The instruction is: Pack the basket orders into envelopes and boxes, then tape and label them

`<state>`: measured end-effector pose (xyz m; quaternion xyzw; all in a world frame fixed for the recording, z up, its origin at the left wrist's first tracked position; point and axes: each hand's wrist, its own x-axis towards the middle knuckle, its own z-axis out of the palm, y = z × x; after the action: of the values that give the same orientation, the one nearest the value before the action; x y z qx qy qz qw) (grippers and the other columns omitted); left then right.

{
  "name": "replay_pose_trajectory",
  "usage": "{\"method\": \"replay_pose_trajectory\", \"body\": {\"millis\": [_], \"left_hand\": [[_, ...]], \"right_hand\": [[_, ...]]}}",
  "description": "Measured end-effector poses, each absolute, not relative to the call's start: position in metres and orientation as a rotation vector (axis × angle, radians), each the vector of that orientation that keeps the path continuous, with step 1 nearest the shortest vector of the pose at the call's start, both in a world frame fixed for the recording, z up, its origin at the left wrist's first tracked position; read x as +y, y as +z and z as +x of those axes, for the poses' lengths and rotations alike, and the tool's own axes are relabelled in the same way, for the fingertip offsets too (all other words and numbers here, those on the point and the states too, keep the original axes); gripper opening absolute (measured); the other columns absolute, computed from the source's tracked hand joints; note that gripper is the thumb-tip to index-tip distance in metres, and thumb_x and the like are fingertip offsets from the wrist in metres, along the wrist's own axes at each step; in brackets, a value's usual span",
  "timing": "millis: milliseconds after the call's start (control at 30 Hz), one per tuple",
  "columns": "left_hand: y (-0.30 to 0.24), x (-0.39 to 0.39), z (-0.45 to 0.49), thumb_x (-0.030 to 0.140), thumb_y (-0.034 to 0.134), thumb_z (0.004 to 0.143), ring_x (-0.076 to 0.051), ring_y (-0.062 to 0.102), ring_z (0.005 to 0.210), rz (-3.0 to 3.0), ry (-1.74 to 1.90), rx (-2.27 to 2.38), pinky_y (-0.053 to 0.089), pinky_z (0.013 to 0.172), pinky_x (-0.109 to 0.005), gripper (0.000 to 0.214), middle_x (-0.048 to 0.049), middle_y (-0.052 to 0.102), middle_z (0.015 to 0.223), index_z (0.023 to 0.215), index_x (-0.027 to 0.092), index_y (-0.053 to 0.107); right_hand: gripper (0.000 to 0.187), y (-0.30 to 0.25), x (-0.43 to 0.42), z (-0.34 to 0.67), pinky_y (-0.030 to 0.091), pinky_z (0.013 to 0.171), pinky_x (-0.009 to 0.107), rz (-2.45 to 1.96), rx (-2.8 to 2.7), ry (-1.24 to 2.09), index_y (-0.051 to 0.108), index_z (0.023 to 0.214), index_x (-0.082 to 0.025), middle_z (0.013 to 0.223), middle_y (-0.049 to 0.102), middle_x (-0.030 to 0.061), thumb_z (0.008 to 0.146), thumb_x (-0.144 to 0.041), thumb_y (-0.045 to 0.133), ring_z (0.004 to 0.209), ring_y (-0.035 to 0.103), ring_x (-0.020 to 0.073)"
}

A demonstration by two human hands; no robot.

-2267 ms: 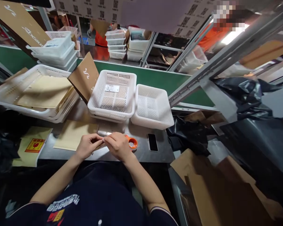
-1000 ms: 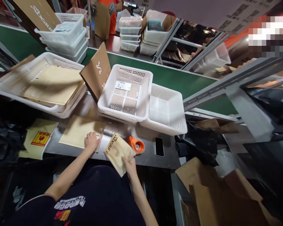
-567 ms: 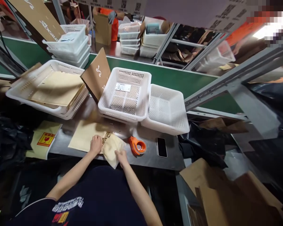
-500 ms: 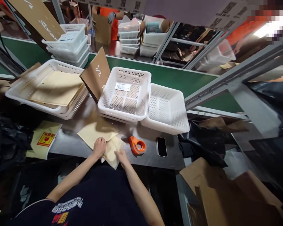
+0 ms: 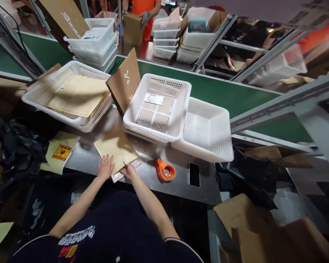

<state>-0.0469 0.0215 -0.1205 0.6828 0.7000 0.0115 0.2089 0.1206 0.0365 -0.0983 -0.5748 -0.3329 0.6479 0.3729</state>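
Note:
A pale yellow mailing envelope [image 5: 116,148] lies on the metal table in front of me, a whitish strip showing along its near edge. My left hand [image 5: 106,167] rests on the envelope's near left corner, fingers spread and flat. At the near right edge, my right hand [image 5: 129,171] has its fingers curled on the envelope; its fingertips are partly hidden. To the right of that hand sits an orange tape dispenser [image 5: 164,170], apart from it. Left of the envelope lies another yellow envelope [image 5: 63,138] with a red and yellow label.
A white basket [image 5: 157,133] with a labelled item stands behind, overlapping a second white basket [image 5: 222,146]. The left basket [image 5: 34,102] holds a stack of envelopes. A phone [image 5: 194,175] lies at right. Beyond the green divider, a person in orange holds a carton [image 5: 133,29].
The small cream packet between my hands no longer shows separately. My left hand has flattened and spread on the envelope, and my right hand has moved to its near edge. The view has shifted.

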Motion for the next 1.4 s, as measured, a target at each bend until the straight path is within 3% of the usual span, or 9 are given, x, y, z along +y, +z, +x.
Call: {"method": "replay_pose_trajectory", "body": {"millis": [233, 500, 633, 767, 900, 1033, 1200, 1267, 1400], "left_hand": [[-0.148, 0.058, -0.075, 0.039, 0.047, 0.104, -0.039, 0.019, 0.162, 2.09, -0.047, 1.819, 0.011, 0.129, -0.064, 0.063, -0.0116, 0.026, 0.175, 0.164, 0.024, 0.04], [-0.152, 0.074, -0.082, 0.038, 0.049, 0.104, -0.037, 0.016, 0.163, 2.063, -0.039, 1.745, 0.01, 0.13, -0.066, 0.063, -0.0095, 0.024, 0.176, 0.165, 0.026, 0.038], [-0.15, 0.076, -0.089, 0.035, 0.052, 0.103, -0.037, 0.016, 0.163, 2.016, 0.007, 1.723, 0.005, 0.13, -0.067, 0.062, -0.0101, 0.024, 0.176, 0.163, 0.025, 0.041], [-0.136, 0.083, -0.099, 0.023, 0.064, 0.096, -0.039, 0.02, 0.162, 1.878, 0.138, 1.706, -0.004, 0.129, -0.066, 0.059, -0.0143, 0.036, 0.171, 0.154, 0.021, 0.054], [-0.107, 0.073, -0.076, 0.023, 0.069, 0.091, -0.037, 0.036, 0.154, 1.864, 0.232, 1.607, 0.022, 0.129, -0.058, 0.064, -0.0201, 0.044, 0.165, 0.153, 0.013, 0.054], [-0.068, 0.035, -0.01, 0.032, 0.076, 0.086, -0.023, 0.07, 0.115, 1.654, 0.524, 1.056, 0.058, 0.096, -0.035, 0.088, -0.0157, 0.054, 0.157, 0.164, 0.025, 0.037], [-0.049, -0.023, -0.008, 0.04, 0.068, 0.088, -0.023, 0.075, 0.097, 1.267, 0.792, 1.151, 0.061, 0.087, -0.033, 0.038, -0.0109, 0.078, 0.11, 0.117, 0.015, 0.073], [-0.059, -0.054, -0.052, 0.046, 0.062, 0.091, -0.022, 0.075, 0.084, 1.197, 0.842, 1.513, 0.061, 0.08, -0.032, 0.035, -0.008, 0.079, 0.093, 0.103, 0.016, 0.075], [-0.1, -0.136, -0.163, 0.048, 0.058, 0.088, -0.026, 0.076, 0.094, 1.315, 0.722, 2.158, 0.058, 0.092, -0.035, 0.035, -0.0085, 0.08, 0.1, 0.098, 0.019, 0.075]], "right_hand": [[0.011, -0.091, 0.01, 0.121, 0.05, 0.1, 0.034, -1.509, -1.85, 1.472, 0.069, 0.079, -0.019, 0.092, 0.075, 0.0068, 0.086, -0.012, 0.064, 0.101, 0.065, 0.0226], [0.02, -0.102, 0.042, 0.062, 0.048, 0.086, 0.03, -1.422, -2.178, 1.294, 0.059, 0.067, -0.019, 0.08, 0.069, 0.0055, 0.08, -0.007, 0.069, 0.089, 0.06, 0.0209], [0.02, -0.102, 0.041, 0.109, 0.049, 0.079, 0.029, -1.526, -1.841, 1.174, 0.062, 0.068, -0.02, 0.075, 0.068, 0.0029, 0.082, -0.029, 0.073, 0.079, 0.06, 0.0187], [0.05, -0.074, 0.034, 0.234, 0.046, 0.069, 0.03, -1.742, -1.265, 0.785, 0.056, 0.075, -0.023, 0.072, 0.059, 0.0008, 0.092, -0.069, 0.046, 0.069, 0.053, 0.0178], [0.061, -0.042, 0.018, 0.318, 0.044, 0.064, 0.03, -1.78, -0.857, 0.506, 0.054, 0.079, -0.023, 0.073, 0.056, -0.0019, 0.082, -0.084, 0.048, 0.063, 0.049, 0.0152], [0.043, -0.024, -0.003, 0.267, 0.053, 0.069, 0.031, -1.555, -1.126, 1.055, 0.067, 0.079, -0.02, 0.075, 0.066, 0.0011, 0.079, -0.062, 0.078, 0.069, 0.062, 0.0176], [0.021, -0.023, -0.01, 0.176, 0.058, 0.088, 0.034, -1.144, -1.643, 1.523, 0.074, 0.1, -0.022, 0.101, 0.076, 0.0052, 0.095, -0.042, 0.068, 0.093, 0.071, 0.0204], [0.027, -0.036, -0.003, 0.171, 0.057, 0.097, 0.038, -1.193, -1.778, 1.459, 0.07, 0.12, -0.023, 0.117, 0.076, 0.0076, 0.096, -0.036, 0.066, 0.107, 0.071, 0.0225], [0.039, -0.076, 0.025, 0.191, 0.051, 0.108, 0.043, -1.542, -2.232, 1.012, 0.062, 0.135, -0.019, 0.136, 0.069, 0.0146, 0.096, -0.022, 0.06, 0.125, 0.064, 0.0279]]}}
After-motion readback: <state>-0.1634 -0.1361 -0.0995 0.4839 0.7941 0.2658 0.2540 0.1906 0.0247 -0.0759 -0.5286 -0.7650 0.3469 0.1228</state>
